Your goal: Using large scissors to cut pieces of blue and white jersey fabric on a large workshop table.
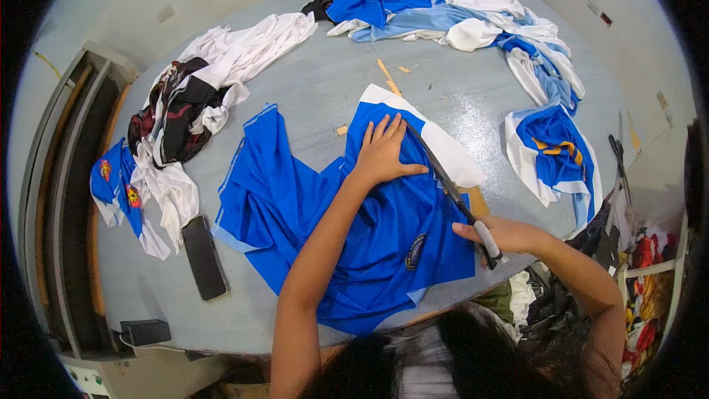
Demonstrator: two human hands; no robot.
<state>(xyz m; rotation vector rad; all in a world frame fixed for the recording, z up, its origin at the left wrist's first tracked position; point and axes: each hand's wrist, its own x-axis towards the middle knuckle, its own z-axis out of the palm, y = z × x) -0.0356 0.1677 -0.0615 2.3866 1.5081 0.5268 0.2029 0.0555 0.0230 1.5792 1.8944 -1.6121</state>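
Note:
In the head view a blue fabric piece [273,207] with a white upper-right edge [442,151] and a dark badge lies spread at the table's near middle. My left hand [380,149] presses flat on its upper part, fingers spread. My right hand [498,233] grips long black scissors [444,183] with a pale wrapped handle. Their blades lie along the boundary of blue and white, the tips close to my left fingers. A small tan piece [473,199] shows beside the scissors.
Mixed white, black and blue garments [236,52] lie along the table's left; a blue, light-blue and white heap [476,26] curves round the back and right. A phone [204,257] and black block [145,331] sit near left. More scissors [619,155] lie at right, above a shelf of colourful cloth [646,281].

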